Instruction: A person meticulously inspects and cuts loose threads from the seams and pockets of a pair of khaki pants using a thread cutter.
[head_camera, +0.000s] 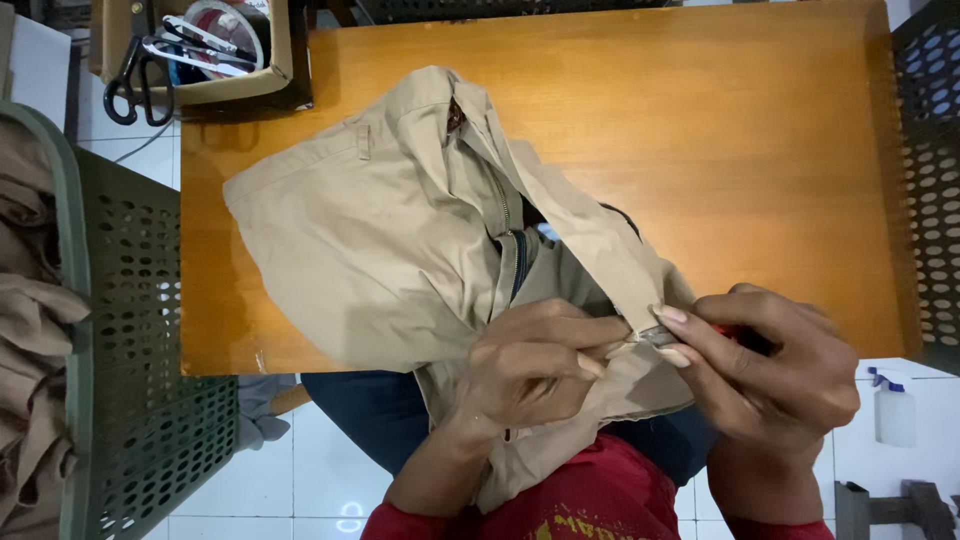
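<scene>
Both hands work at the lower centre of the frame, above a red-sleeved lap. From the far left: a green perforated basket (130, 330) holds folded tan cloth, and at the upper left a cardboard box (200, 60) carries black-handled scissors (135, 75). Spread over the wooden table (720, 150) lie the khaki trousers (370, 230), zipper fly open, waistband end hanging over the near edge. The left hand (530, 365) is curled closed, bunching the fabric just beside the waistband tip. The right hand (775, 365) pinches that tip between thumb and forefinger — a small grey metal piece (658, 335), perhaps a hook clasp, shows there. At the lower right stands 1 white spray bottle (893, 405) on the floor.
</scene>
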